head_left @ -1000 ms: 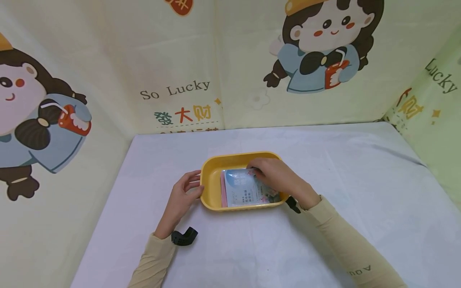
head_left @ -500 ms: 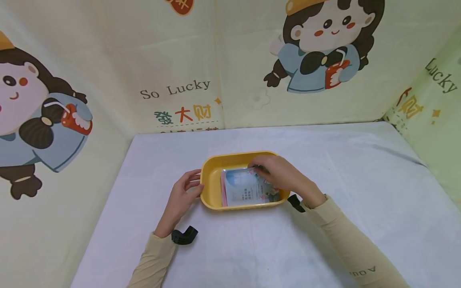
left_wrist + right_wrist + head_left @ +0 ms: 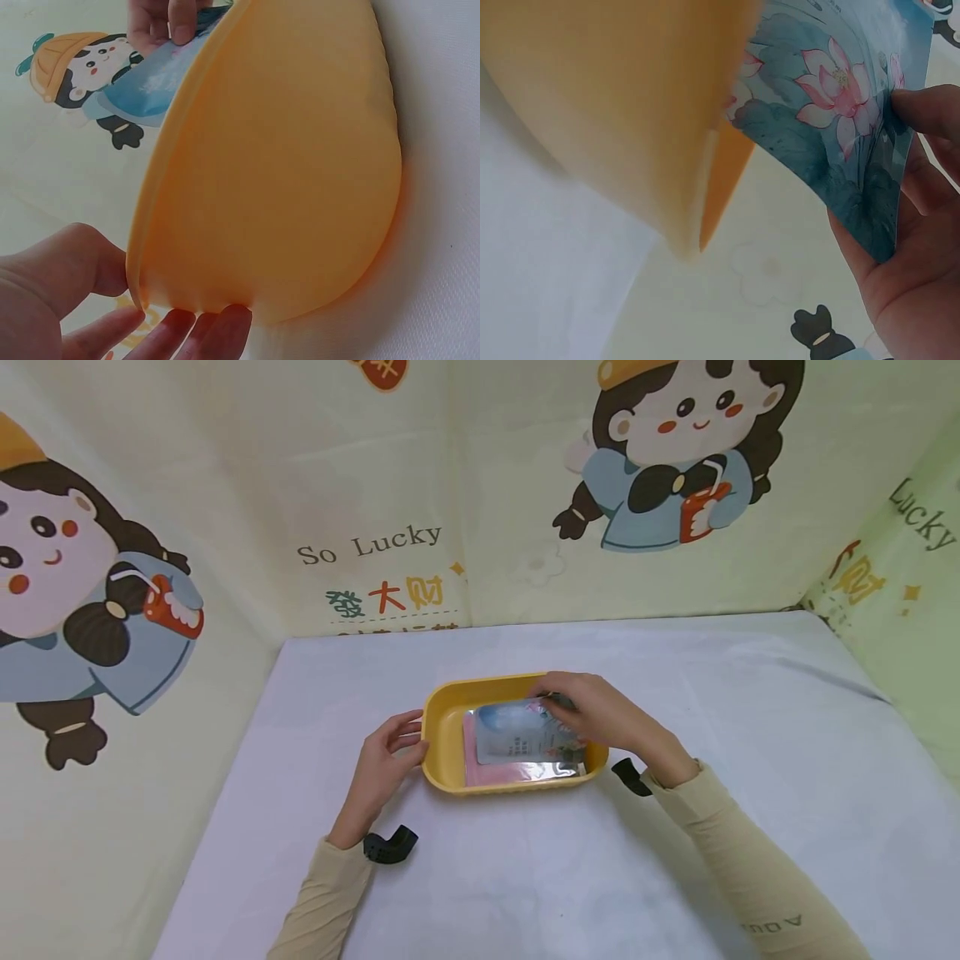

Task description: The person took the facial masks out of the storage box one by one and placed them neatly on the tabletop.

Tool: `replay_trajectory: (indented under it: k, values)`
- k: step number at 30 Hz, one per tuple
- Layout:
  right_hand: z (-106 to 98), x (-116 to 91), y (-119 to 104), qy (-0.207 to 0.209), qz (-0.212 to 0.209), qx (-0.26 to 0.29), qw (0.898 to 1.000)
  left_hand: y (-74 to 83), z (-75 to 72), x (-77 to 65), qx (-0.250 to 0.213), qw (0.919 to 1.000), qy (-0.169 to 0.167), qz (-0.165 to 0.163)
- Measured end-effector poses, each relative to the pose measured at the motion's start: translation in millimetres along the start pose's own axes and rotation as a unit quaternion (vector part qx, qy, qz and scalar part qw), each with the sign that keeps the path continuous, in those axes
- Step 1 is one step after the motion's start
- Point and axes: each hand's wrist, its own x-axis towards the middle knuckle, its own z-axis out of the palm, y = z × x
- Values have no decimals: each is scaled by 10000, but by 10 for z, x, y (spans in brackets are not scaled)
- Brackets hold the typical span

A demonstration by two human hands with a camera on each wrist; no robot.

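Observation:
A yellow plastic tray (image 3: pixel 446 760) stands on the white-covered table, its outer wall filling much of the left wrist view. My left hand (image 3: pixel 386 764) holds its left end, thumb at the rim and fingers against the outer wall. My right hand (image 3: pixel 600 714) pinches a flat blue sachet (image 3: pixel 517 731) by its far right edge. Pink lotus flowers and dark leaves show on the sachet (image 3: pixel 840 97) in the right wrist view, where the thumb lies on its printed face. Beneath it, a shiny pink sachet (image 3: pixel 510 774) lies in the tray, mostly covered.
White cloth (image 3: pixel 480 877) covers the table around the tray. A pale curtain (image 3: pixel 510 502) printed with cartoon figures and lettering hangs behind and at both sides. Black wrist-worn devices (image 3: pixel 392 845) sit at both cuffs.
My right hand has drawn the blue sachet up and toward the tray's far side, uncovering more of the pink sachet. My left hand stays at the tray's left end.

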Motion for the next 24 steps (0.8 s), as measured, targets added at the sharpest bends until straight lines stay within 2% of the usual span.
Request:
replay_trajectory:
  k: [10,20,24]
  values:
    - [-155,-37,-36,65,222,-18,9997,13,19,9,88,9999,76,-73]
    - [-262,-96,-24,386,58,-104,9992,-19,25,-8,124,9998,129,-109]
    - [-319,-122,-12,502,119,-11,9987,-36,34,-4,89,9998,128,-86]
